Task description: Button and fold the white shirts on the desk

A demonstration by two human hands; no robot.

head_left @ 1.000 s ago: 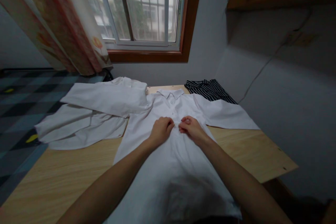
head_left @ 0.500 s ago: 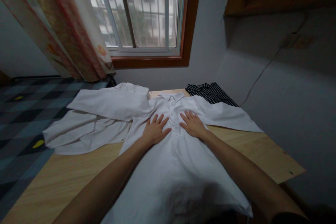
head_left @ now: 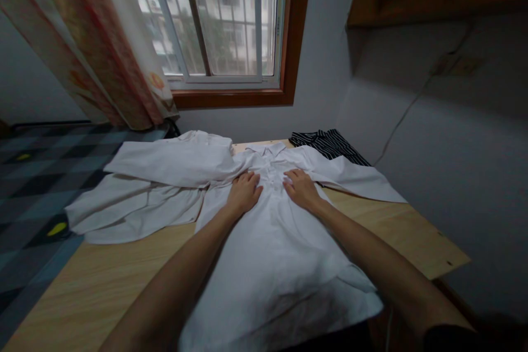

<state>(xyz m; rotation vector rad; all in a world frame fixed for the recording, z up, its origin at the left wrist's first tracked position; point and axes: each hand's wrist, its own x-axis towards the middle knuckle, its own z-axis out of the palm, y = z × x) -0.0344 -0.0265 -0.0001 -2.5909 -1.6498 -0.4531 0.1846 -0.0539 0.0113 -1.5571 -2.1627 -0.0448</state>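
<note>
A white collared shirt point(head_left: 264, 247) lies front up, its collar point(head_left: 266, 148) toward the window and its hem toward me. My left hand point(head_left: 244, 192) is on the chest, left of the button line, with curled fingers gathering the cloth. On the other side of the buttons, my right hand point(head_left: 302, 189) has its fingers bent into the fabric too. Creases run between the two hands, and the fingertips are partly hidden in the cloth. One sleeve point(head_left: 363, 179) stretches out to the right.
Another white garment point(head_left: 173, 165) lies in folds at the left, overlapping the table edge. A black striped garment point(head_left: 330, 143) sits at the back right of the wooden table point(head_left: 404, 231). Beyond are a window point(head_left: 226, 22), a curtain point(head_left: 111, 38) and a checked bed cover point(head_left: 37, 187).
My flat, spread fingers have curled in and closed on the shirt front. The cloth between them has bunched into creases, and the near hem has shifted away from me.
</note>
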